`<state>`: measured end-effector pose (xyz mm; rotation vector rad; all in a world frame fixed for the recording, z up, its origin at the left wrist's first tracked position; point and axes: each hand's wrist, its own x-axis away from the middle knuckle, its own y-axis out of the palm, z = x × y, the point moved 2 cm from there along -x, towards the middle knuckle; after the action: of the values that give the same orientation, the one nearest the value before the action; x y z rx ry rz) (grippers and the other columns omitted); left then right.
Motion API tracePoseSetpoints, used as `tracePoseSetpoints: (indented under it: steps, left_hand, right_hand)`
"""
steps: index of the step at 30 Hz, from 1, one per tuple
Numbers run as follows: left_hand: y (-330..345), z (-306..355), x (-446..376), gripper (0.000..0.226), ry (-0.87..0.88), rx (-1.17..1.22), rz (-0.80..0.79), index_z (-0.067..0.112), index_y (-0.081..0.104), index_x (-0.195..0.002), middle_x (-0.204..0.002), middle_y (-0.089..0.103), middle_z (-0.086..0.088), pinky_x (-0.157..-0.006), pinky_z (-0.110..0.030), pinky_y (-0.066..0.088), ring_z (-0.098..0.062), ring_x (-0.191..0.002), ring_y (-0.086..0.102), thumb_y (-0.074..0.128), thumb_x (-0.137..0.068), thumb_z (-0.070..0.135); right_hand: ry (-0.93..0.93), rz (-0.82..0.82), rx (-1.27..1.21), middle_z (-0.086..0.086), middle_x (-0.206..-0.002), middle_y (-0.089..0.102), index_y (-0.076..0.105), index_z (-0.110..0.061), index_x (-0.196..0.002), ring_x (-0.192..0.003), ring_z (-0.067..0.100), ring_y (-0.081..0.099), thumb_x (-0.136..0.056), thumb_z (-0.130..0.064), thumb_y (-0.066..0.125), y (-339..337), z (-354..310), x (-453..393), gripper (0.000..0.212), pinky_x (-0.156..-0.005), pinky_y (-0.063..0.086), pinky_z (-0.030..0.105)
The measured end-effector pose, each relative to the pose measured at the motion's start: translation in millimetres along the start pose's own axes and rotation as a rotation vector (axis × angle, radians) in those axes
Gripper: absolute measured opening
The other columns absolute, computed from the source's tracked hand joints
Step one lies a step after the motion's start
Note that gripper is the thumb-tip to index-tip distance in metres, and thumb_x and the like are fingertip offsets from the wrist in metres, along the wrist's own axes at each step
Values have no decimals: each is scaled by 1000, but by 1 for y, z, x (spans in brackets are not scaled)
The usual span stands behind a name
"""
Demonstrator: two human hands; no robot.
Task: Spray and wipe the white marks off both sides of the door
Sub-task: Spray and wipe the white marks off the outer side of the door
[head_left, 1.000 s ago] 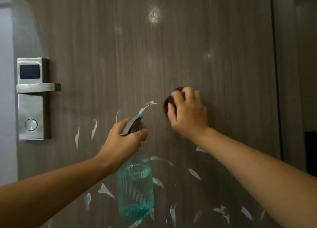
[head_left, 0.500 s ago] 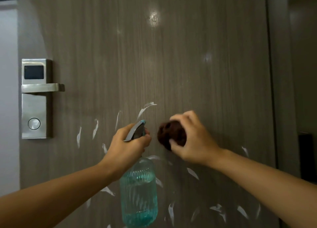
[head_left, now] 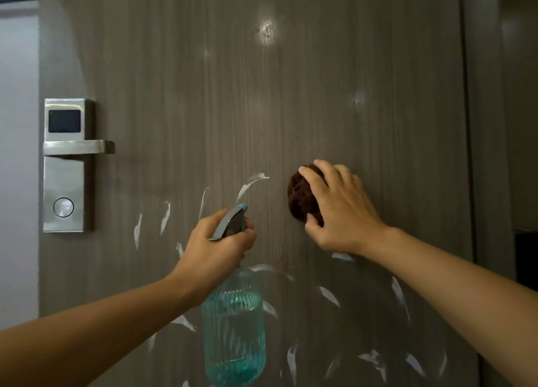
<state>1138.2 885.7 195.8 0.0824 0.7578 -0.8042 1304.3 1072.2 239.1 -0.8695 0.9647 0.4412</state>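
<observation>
Landmark: the lock plate (head_left: 68, 165) on the door (head_left: 320, 81), at its left edge.

Door: the upper panel, level with the lock plate and above, shows only faint glare spots. The white marks (head_left: 251, 183) begin at about the lower half of the lock plate, to its right, and thicken further down, so most of this face looks undone by my reading. The other face is not in view.

Step in hand, as I judge it: wiping. Work downward from the clean zone in overlapping passes, so you do not drag residue back up. Keep the pad flat on the panel. Spray each patch before you wipe it.

Spray bottle (head_left: 234, 337): it hangs upright below and right of the lock plate, part filled with blue-green liquid, nozzle aimed at the door.

Your left hand (head_left: 217, 250): fingers wrapped round the bottle's neck and trigger; forearm rises from the lower left.

Your right hand (head_left: 340, 209): well right of the lock plate, near its lower half, fingers spread and curled over the top of the sponge (head_left: 302, 196), thumb tucked under it, pressing it against the door. Wrist is roughly straight.
</observation>
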Motion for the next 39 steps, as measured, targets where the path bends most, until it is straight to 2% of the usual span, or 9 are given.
tracePoseSetpoints:
  steps: [6, 11, 17, 21, 26, 29, 33, 35, 39]
  left_hand:
    - [-4, -2, -2, 16, -10, 15, 4, 10, 71, -93, -94, 71, -20, -76, -44, 58, -43, -96, 67, 70, -80, 20]
    - [-4, -1, -4, 4, -39, 23, 23, 7, 71, -96, -96, 72, -20, -76, -41, 58, -40, -94, 70, 69, -92, 6]
    - [-5, 3, -3, 6, -47, 33, 37, 8, 71, -97, -97, 73, -19, -76, -40, 57, -38, -92, 71, 68, -93, 3]
    - [-4, 6, -2, 7, -45, 40, 39, 8, 72, -96, -97, 74, -19, -76, -39, 57, -40, -98, 70, 68, -93, 3]
    - [-6, 5, -2, 6, -31, 28, 31, 7, 72, -96, -94, 73, -19, -76, -40, 57, -41, -96, 69, 68, -93, 3]
    - [-6, 2, -1, 6, -31, 16, 26, 8, 72, -95, -93, 73, -17, -76, -40, 57, -41, -95, 69, 68, -94, 4]
    - [-8, -3, -2, 6, -36, 11, 20, 9, 71, -95, -92, 72, -18, -75, -40, 57, -41, -95, 68, 69, -93, 3]
    - [-9, -4, -2, 7, -43, 13, 17, 8, 71, -97, -94, 72, -19, -75, -38, 57, -41, -96, 68, 68, -93, 3]
    - [-11, -4, -2, 8, -50, 17, 30, 8, 72, -97, -95, 73, -18, -75, -38, 57, -37, -91, 70, 68, -94, 2]
  right_hand:
    - [56, -6, -306, 3, -137, 53, 37, -18, -156, -120, 24, 51, -83, -35, 83, -2, 2, 1, 88, -101, 51, 43]
    - [318, -47, -469, -3, -110, 70, 67, -21, -121, -102, 18, 65, -71, -41, 91, -10, 3, -15, 59, -80, 53, 28]
    - [208, -4, -342, -2, -107, 46, 51, -25, -100, -101, 22, 46, -73, -36, 87, -10, -13, -14, 46, -78, 45, 32]
    - [87, 32, -226, -4, -98, 50, 40, -26, -101, -89, 23, 53, -78, -28, 84, -8, -25, -6, 50, -68, 43, 32]
    - [186, 379, 48, 18, -108, 53, 57, -10, -113, -92, 39, 52, -67, -11, 87, -25, -5, -28, 56, -53, 50, 41]
    - [192, 279, 121, 20, -112, 51, 55, -11, -117, -95, 41, 51, -65, -16, 88, -9, -11, -34, 62, -50, 45, 36]
    - [68, 157, 85, 20, -128, 45, 49, -10, -132, -105, 37, 46, -81, -50, 60, 8, -33, -16, 66, -64, 46, 35]
    - [41, 148, -14, 19, -136, 43, 46, -9, -143, -112, 35, 44, -91, -47, 44, 5, -30, -4, 64, -70, 54, 39]
    - [-65, 169, -151, 12, -135, 48, 50, -16, -150, -115, 32, 47, -95, -43, 63, 6, -10, 17, 62, -82, 59, 45]
